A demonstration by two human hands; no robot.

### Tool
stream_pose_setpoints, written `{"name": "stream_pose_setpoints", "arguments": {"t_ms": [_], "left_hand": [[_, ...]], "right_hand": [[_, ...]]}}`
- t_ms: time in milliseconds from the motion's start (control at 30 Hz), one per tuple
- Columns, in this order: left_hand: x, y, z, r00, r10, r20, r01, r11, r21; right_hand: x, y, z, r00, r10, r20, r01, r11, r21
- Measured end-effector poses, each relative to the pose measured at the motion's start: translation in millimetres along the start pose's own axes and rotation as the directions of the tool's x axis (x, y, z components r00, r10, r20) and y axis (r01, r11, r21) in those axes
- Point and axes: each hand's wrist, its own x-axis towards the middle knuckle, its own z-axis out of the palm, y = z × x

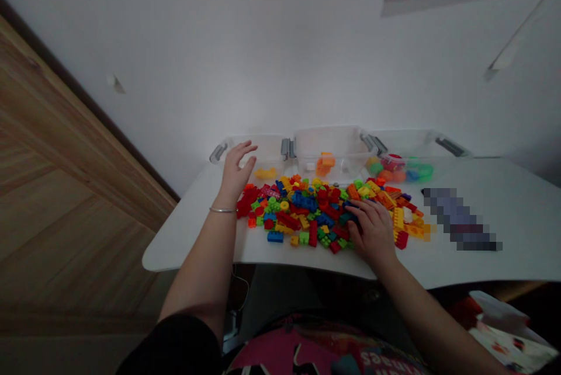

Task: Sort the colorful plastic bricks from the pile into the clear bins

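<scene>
A wide heap of colourful toy building bricks (304, 202) lies on the white table (193, 229). My left hand (238, 169) is raised at the front of the left clear plastic box (272, 144), its fingers and thumb apart with nothing in them. Inside that box are yellow pieces (266, 173). On the right part of the heap rests my right hand (373, 230), fingers stretched over dark blue and teal bricks, thumb apart. Its fingertips partly cover the bricks beneath. A blue brick (275, 237) lies at the heap's near edge.
The middle clear box (333, 136) contains orange pieces (325, 163). The right clear box (405, 140) has red, green, orange and blue pieces. A pixelated dark object (458, 217) lies on the table at right. A wall stands behind; wooden panelling (56, 188) is at left.
</scene>
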Motion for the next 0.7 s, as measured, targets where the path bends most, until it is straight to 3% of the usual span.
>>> {"name": "stream_pose_setpoints", "arguments": {"t_ms": [100, 267, 400, 700], "left_hand": [[-21, 18, -5.2, 0.999, 0.051, -0.011, -0.051, 0.998, 0.036], [-73, 59, 4.6, 0.965, 0.089, 0.248, -0.118, 0.987, 0.105], [-104, 82, 15.7, 0.929, 0.031, 0.369, -0.158, 0.934, 0.321], [-108, 91, 30.8, 0.918, -0.004, 0.397, -0.162, 0.909, 0.384]], "right_hand": [[0, 1, 1, 0.999, 0.032, 0.004, -0.033, 0.999, 0.042], [-1, 3, 1, 1.000, 0.026, -0.005, -0.026, 0.997, 0.075], [-2, 3, 1, 0.999, 0.039, -0.006, -0.039, 0.996, 0.077], [-4, 7, 5, 0.999, 0.050, -0.002, -0.049, 0.990, 0.130]]}}
